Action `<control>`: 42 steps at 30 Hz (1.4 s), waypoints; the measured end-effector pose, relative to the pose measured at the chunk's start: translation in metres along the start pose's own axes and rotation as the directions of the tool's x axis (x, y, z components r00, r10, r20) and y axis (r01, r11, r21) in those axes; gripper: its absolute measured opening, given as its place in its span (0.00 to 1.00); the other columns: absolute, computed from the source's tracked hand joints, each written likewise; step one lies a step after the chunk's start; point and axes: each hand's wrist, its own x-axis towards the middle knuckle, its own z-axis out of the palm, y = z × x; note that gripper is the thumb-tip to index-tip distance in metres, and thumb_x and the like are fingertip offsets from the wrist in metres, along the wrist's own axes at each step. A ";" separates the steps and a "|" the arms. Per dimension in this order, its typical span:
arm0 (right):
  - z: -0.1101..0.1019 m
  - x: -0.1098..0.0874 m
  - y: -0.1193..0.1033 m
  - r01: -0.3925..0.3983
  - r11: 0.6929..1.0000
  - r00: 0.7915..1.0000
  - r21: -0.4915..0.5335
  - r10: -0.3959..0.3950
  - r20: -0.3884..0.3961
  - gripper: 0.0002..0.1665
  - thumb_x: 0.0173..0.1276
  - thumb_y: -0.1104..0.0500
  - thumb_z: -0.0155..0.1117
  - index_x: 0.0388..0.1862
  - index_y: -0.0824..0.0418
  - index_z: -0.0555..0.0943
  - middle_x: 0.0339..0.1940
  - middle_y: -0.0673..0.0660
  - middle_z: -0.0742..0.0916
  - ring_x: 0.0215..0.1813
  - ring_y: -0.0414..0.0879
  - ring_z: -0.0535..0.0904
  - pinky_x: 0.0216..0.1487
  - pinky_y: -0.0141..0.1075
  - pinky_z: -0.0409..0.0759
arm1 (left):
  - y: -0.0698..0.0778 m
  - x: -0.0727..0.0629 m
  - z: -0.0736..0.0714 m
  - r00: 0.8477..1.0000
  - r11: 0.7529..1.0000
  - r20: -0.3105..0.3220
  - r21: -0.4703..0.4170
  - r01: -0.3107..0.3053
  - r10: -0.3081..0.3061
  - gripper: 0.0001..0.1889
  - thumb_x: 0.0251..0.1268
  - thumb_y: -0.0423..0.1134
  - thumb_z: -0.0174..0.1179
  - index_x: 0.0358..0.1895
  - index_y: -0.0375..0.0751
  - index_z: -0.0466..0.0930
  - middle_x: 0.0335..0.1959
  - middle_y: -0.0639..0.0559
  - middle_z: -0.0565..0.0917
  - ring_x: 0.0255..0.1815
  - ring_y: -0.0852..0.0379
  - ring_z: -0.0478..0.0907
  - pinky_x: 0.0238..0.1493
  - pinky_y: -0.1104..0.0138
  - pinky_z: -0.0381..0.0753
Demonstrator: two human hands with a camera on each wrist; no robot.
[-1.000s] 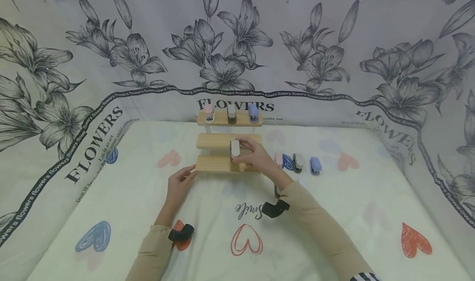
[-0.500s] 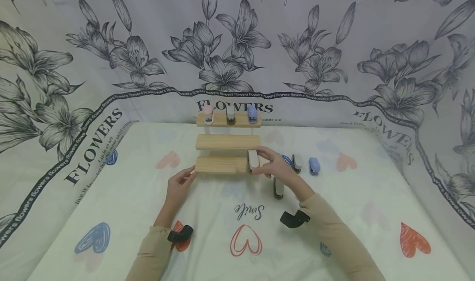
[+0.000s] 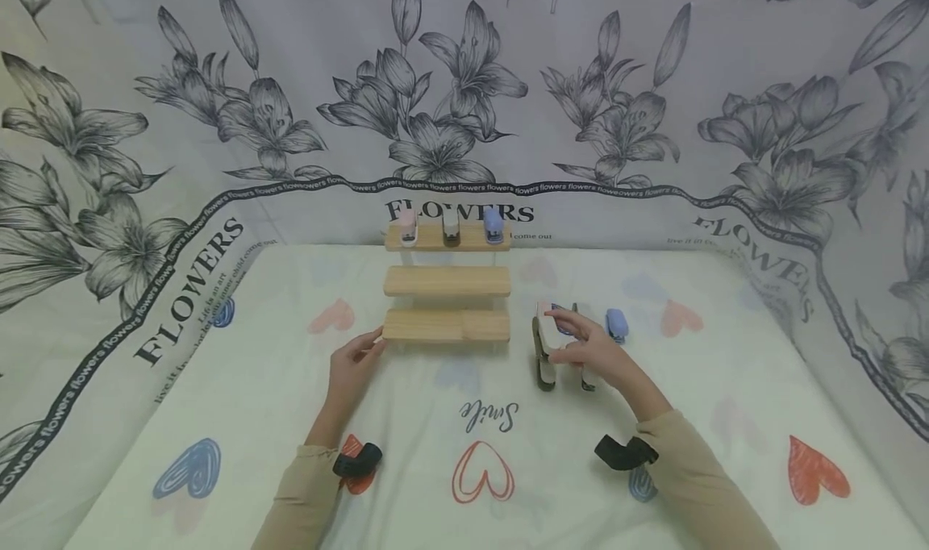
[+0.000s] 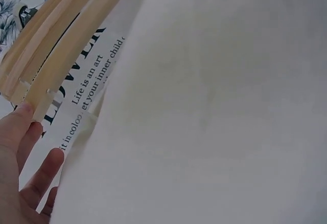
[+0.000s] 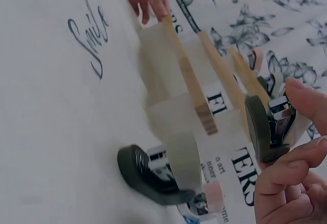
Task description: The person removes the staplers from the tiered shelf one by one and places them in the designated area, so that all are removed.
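My right hand [image 3: 588,348] holds a mini stapler [image 3: 547,336] with a white top and dark green base, fingers and thumb around it. In the right wrist view the held stapler [image 5: 268,127] is tilted, its metal part facing the camera. Below it in the head view stands a similar white-and-green stapler [image 3: 545,375] on the sheet. My left hand [image 3: 350,381] pinches the left end of the lowest board of a three-tier wooden rack [image 3: 446,324]. In the left wrist view, thumb and finger meet that board's end [image 4: 38,94] while the other fingers hang loosely.
On the rack's top board stand a pink stapler [image 3: 409,226], a white-and-green stapler [image 3: 452,226] and a blue stapler [image 3: 494,223]. Another blue stapler [image 3: 616,324] lies right of my right hand; others there are partly hidden. A flower-print cloth [image 3: 464,90] hangs behind.
My right hand has carried the stapler from in front of the rack's boards rightward, away from the rack and over the staplers on the sheet. The left hand has stayed at the rack's end.
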 end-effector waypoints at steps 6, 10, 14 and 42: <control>-0.030 -0.023 0.019 -0.001 0.999 1.000 -0.032 0.001 -0.002 0.43 0.54 0.63 0.67 0.67 0.62 0.57 0.67 0.68 0.55 0.15 0.41 0.57 0.18 0.39 0.60 | -0.003 0.001 0.001 0.999 1.000 -0.042 0.016 -0.021 0.021 0.13 0.55 0.41 0.63 0.43 0.39 0.81 0.40 0.47 0.82 0.28 0.60 0.77 0.30 0.75 0.74; -0.046 -0.042 0.023 -0.002 0.999 0.999 -0.036 0.001 -0.039 0.43 0.54 0.64 0.67 0.67 0.64 0.57 0.68 0.70 0.53 0.15 0.40 0.57 0.17 0.39 0.59 | -0.005 0.000 0.003 0.999 0.999 -0.050 0.033 -0.011 0.013 0.14 0.54 0.44 0.63 0.42 0.42 0.82 0.37 0.51 0.83 0.28 0.59 0.77 0.29 0.74 0.74; -0.058 -0.053 0.029 -0.009 0.998 0.997 -0.067 0.005 -0.072 0.44 0.52 0.65 0.67 0.66 0.66 0.57 0.67 0.70 0.56 0.15 0.40 0.58 0.16 0.38 0.60 | -0.004 -0.002 0.002 0.997 0.998 -0.068 0.059 -0.034 0.038 0.13 0.53 0.42 0.64 0.41 0.41 0.82 0.35 0.51 0.83 0.27 0.59 0.76 0.27 0.73 0.74; -0.091 -0.069 0.069 -0.057 0.994 0.993 -0.091 0.048 -0.106 0.42 0.56 0.66 0.64 0.65 0.70 0.54 0.65 0.77 0.53 0.15 0.37 0.62 0.17 0.30 0.66 | 0.000 0.002 0.001 0.999 0.999 -0.032 0.047 -0.024 0.025 0.14 0.57 0.43 0.61 0.43 0.40 0.81 0.41 0.51 0.82 0.34 0.61 0.77 0.33 0.74 0.73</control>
